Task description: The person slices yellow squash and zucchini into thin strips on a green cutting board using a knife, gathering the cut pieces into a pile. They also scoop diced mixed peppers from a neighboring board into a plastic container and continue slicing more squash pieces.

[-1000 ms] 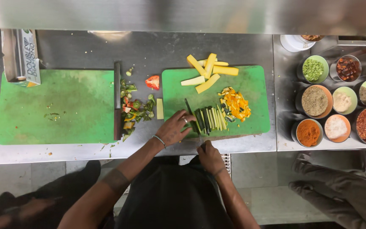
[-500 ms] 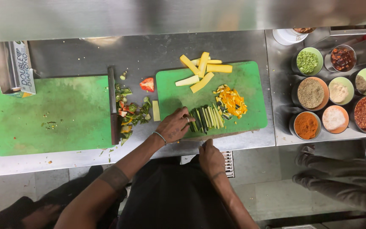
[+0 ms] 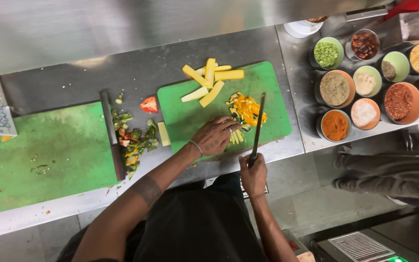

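— Which step is this?

— Slicing, I judge. The left hand [image 3: 217, 136] lies flat on the right-hand green plastic cutting board [image 3: 272, 85], fingers curled over a small bundle of pale green-and-yellow vegetable strips [image 3: 237, 136] at the board's near edge, pinning them down. The right hand [image 3: 253, 174] is wrapped tight around the handle of a long dark-bladed kitchen knife [image 3: 258, 123], whose blade runs away from the body just right of the strips, beside a heap of diced orange-yellow pepper [image 3: 247, 109].

— Is the blade on the strips?

— It stands just beside them; whether the edge touches the board I cannot tell.

— What else sits near?

— Long yellow vegetable batons [image 3: 209, 80] at the far side of the same board. To the left, on the steel counter [image 3: 146, 68], a pile of mixed green and red vegetable trimmings [image 3: 133, 138], a red pepper piece [image 3: 149, 104], and a second knife [image 3: 111, 131] lying along the edge of a larger green board [image 3: 40, 155]. To the right, round bowls of ground spices and pastes [image 3: 364, 85].

— What does the next cut call for?

— In my judgement, the knuckles kept ahead of the fingertips, the strips held squarely together, and the blade brought across them close to the guiding hand.
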`<state>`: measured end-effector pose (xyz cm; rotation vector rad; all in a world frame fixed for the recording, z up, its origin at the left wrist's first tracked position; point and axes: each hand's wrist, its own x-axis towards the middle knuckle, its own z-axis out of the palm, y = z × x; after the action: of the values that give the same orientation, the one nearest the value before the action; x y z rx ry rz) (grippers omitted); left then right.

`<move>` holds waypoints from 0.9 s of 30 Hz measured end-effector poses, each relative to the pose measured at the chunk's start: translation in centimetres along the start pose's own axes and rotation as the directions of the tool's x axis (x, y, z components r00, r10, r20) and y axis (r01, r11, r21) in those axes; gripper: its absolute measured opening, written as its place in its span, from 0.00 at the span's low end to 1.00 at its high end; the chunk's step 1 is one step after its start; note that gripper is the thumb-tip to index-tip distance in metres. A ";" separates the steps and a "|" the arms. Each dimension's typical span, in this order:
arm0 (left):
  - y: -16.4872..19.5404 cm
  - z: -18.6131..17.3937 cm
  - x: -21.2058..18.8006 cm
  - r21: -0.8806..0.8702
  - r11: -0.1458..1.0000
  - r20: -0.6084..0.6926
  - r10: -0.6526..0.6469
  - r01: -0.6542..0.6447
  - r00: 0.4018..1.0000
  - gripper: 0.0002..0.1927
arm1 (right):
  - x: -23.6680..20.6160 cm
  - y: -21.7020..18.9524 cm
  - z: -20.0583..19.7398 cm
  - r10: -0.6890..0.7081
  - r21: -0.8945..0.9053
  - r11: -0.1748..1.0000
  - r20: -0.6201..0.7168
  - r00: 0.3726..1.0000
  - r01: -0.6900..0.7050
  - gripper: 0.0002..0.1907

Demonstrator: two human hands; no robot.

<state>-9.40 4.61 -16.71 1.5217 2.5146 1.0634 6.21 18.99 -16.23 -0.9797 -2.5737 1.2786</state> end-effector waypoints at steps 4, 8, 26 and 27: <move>-1.5 1.3 0.8 0.074 0.997 0.141 0.012 -0.022 0.990 0.16 | 1.9 0.1 2.4 -0.168 0.061 0.982 -0.165 0.972 0.180 0.11; -2.1 0.5 1.4 0.113 0.992 0.261 0.031 -0.063 0.965 0.17 | 2.8 0.0 4.0 -0.142 0.085 0.984 -0.160 0.977 0.157 0.09; -8.9 0.6 -4.5 0.288 0.941 0.534 -0.004 -0.177 0.845 0.56 | 0.9 -2.2 6.3 -0.245 0.071 0.967 0.011 0.970 0.243 0.19; -8.7 0.7 -4.9 0.291 0.945 0.508 -0.020 -0.149 0.861 0.55 | 1.1 -1.9 6.7 -0.261 0.056 0.964 -0.006 0.965 0.261 0.17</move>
<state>-13.37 -1.40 -23.59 1.6889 2.3321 0.1919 1.98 14.29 -19.27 -0.6032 -2.5459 1.2710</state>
